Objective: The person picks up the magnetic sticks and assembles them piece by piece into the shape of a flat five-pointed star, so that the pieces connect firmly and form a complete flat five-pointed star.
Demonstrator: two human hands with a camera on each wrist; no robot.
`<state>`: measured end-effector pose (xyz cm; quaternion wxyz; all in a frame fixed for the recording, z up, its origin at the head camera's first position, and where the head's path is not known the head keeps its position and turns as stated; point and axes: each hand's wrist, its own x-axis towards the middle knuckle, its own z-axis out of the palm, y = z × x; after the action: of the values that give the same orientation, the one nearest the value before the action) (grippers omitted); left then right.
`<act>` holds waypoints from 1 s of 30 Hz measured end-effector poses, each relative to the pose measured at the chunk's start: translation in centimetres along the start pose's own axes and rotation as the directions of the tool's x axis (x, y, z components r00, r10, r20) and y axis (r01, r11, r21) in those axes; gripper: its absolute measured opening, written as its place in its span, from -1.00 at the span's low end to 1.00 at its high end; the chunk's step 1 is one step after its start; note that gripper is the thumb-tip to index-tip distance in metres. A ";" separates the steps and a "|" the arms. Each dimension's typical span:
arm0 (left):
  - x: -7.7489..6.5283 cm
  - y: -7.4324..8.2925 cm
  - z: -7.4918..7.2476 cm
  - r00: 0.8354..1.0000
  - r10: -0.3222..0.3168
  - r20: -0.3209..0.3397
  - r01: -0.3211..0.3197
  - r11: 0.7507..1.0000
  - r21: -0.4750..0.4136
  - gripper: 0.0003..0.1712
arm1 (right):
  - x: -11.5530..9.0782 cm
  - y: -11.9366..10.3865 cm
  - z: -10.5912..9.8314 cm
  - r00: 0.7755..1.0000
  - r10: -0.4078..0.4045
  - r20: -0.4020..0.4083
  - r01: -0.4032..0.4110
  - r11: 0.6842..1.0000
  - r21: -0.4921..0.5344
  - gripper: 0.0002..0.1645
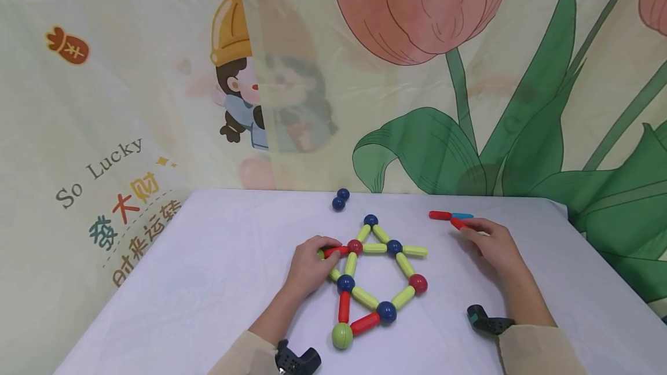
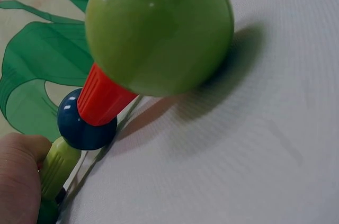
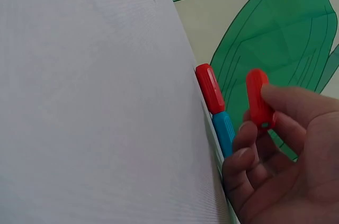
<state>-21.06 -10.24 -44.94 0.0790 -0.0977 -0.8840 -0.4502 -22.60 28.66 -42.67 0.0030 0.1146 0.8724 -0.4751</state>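
On the table lies a flat figure of magnetic rods and balls: yellow-green rods point(image 1: 375, 247), red rods point(image 1: 344, 307), and navy, red and green balls. At its left side the left hand point(image 1: 311, 266) pinches a red magnetic rod point(image 1: 335, 251), which meets a red ball point(image 1: 355, 247); a green ball point(image 1: 320, 254) is mostly covered by those fingers. The right hand point(image 1: 492, 246) holds another red magnetic rod point(image 3: 258, 99) between thumb and fingers, over the table's far right part. Close by it, a red rod point(image 3: 210, 88) lies end to end with a blue rod point(image 3: 224, 133).
Two navy balls point(image 1: 340, 199) sit together near the back edge of the white table point(image 1: 208, 259). A large green ball point(image 1: 342, 335) forms the figure's near corner. Behind the table hangs a printed cloth point(image 1: 302, 166) with tulips and a cartoon figure.
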 end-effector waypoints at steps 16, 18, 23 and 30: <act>-0.1 0.3 -0.2 1.000 -0.010 0.012 0.010 1.000 0.000 -0.77 | -0.4 -0.5 -0.2 0.964 -0.102 0.247 0.080 0.992 0.097 -0.29; -0.1 0.3 -0.2 1.000 -0.009 0.011 0.009 1.000 0.000 -0.77 | -0.4 -0.5 -0.2 0.958 -0.113 0.263 0.089 0.991 0.103 -0.31; -0.1 0.2 -0.2 1.000 -0.008 0.008 0.008 1.000 0.002 -0.77 | -0.5 -0.5 -0.1 0.938 -0.125 0.323 0.089 0.988 0.123 -0.34; -0.1 0.3 -0.3 1.000 -0.015 0.012 0.015 1.000 0.002 -0.77 | -0.7 -0.8 0.1 0.891 -0.146 0.431 0.092 0.985 0.145 -0.43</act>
<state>-20.85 -10.28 -44.55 0.0704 -0.0938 -0.8856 -0.4494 -22.06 28.04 -41.96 0.1638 -0.0493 0.8243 -0.5397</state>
